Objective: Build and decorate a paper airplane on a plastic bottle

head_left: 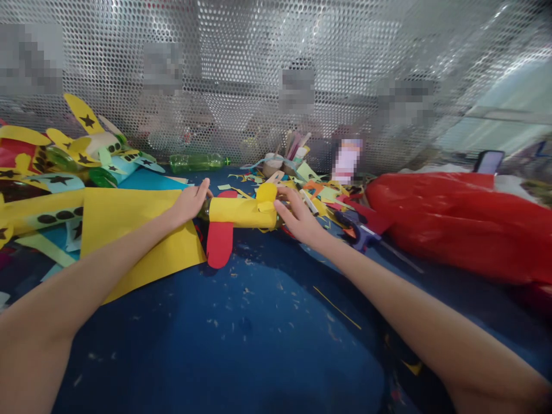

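While my right hand (297,215) grips the tail end of the yellow-wrapped bottle (241,213) near the middle of my view, my left hand (192,201) touches its other end, fingers extended; I cannot tell if it grips. A clear green bottle (198,162) lies at 10 o'clock, cups (272,166) with sticks (295,147) at 12, a red plastic bag (448,224) at 3. Scraps litter my blue counter (241,328) before a perforated metal wall (241,63).

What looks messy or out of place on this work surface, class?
Paper scraps lie scattered between the cup of sticks and the red plastic; one thin yellow strip sits apart, nearer the camera, like a stray offcut.
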`<state>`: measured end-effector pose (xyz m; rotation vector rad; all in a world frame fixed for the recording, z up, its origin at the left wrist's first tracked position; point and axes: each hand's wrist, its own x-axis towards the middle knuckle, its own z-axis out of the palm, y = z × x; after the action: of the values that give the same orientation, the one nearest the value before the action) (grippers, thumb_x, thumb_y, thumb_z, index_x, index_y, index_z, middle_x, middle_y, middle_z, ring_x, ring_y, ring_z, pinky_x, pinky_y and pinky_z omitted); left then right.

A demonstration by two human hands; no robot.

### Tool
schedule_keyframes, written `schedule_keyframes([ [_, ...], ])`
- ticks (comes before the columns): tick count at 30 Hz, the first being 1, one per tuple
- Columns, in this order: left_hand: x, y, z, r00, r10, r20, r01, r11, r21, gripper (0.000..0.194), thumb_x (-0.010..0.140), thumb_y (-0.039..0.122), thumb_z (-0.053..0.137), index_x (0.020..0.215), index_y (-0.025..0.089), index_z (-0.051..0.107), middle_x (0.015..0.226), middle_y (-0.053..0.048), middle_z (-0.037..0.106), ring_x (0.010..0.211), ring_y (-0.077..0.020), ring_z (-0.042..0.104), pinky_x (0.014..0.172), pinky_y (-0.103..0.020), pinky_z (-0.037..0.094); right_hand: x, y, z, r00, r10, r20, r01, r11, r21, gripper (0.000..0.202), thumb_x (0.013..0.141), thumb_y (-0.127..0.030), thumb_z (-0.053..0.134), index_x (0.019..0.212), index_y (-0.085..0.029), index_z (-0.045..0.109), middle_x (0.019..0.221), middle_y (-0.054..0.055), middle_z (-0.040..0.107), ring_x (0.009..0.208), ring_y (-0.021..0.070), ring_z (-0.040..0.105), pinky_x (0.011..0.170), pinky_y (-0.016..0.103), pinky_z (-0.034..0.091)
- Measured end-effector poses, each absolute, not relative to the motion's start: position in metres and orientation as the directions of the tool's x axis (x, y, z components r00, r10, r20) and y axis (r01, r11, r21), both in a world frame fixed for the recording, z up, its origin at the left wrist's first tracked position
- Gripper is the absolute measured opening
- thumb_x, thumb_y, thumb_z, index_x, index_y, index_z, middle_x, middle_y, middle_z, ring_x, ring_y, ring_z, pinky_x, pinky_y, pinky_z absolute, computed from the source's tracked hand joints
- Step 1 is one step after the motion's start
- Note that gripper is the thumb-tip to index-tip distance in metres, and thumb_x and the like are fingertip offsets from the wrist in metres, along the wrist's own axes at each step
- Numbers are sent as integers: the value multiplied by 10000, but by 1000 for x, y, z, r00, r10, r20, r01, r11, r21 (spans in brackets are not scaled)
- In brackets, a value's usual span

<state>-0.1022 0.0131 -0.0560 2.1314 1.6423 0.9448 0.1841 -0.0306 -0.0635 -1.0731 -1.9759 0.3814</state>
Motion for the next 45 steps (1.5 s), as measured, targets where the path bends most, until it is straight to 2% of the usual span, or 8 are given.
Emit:
schedule_keyframes([
  [7,-99,9,-53,156,894,420,743,-386,547,768,956,638,96,737,204,691,692,-71,687,712,-222,644,694,-323,486,184,-32,-62,-176,884,434,586,448,-675,420,972,-550,319,1145,-240,541,1000,74,646,958,242,603,900,430,479],
  [11,-97,6,-54,185,865,467,755,-429,496,772,963,624,85,782,204,708,726,-78,701,741,-229,654,731,-333,488,181,-41,-56,-250,878,408,546,476,-689,441,968,-568,305,1188,-256,527,1097,93,643,1004,255,601,917,442,472],
  [20,-98,6,-56,196,888,416,772,-402,493,725,964,594,107,809,190,689,775,-88,709,789,-239,657,748,-332,480,177,-47,-54,-266,879,396,649,467,-601,521,939,-587,354,1272,-199,456,922,74,618,704,209,562,731,395,499],
  [24,-98,7,-56,186,902,390,767,-382,516,705,968,584,120,797,191,679,796,-88,716,818,-242,659,756,-330,478,180,-43,-60,-246,877,413,649,466,-602,540,909,-603,437,1282,-212,439,1039,105,630,754,213,598,764,401,505],
  [27,-97,7,-57,146,908,392,764,-355,539,687,978,560,131,767,194,672,802,-84,718,820,-236,657,771,-325,472,180,-41,-62,-253,874,415,639,474,-606,559,898,-619,457,1283,-214,436,1043,113,647,884,253,625,805,415,498],
  [32,-98,9,-58,26,905,424,741,-303,599,676,1003,525,149,714,194,662,698,-64,671,724,-203,638,706,-300,460,177,-46,-56,-201,890,410,646,435,-627,483,964,-570,305,1251,-212,456,794,39,615,672,211,564,701,383,479],
  [36,-102,13,-56,-128,888,441,679,-246,692,639,1017,511,180,714,190,643,668,-55,631,716,-200,629,706,-305,451,178,-43,-57,-145,897,418,662,402,-632,378,978,-500,292,1162,-224,473,860,56,635,736,217,589,746,379,476],
  [45,-112,24,-60,-302,890,341,574,-116,810,618,1022,426,175,666,199,625,670,-62,583,709,-221,595,680,-338,448,196,-21,-78,-320,865,388,898,407,-167,68,812,-281,512,831,-218,496,913,123,624,927,296,582,864,458,468],
])
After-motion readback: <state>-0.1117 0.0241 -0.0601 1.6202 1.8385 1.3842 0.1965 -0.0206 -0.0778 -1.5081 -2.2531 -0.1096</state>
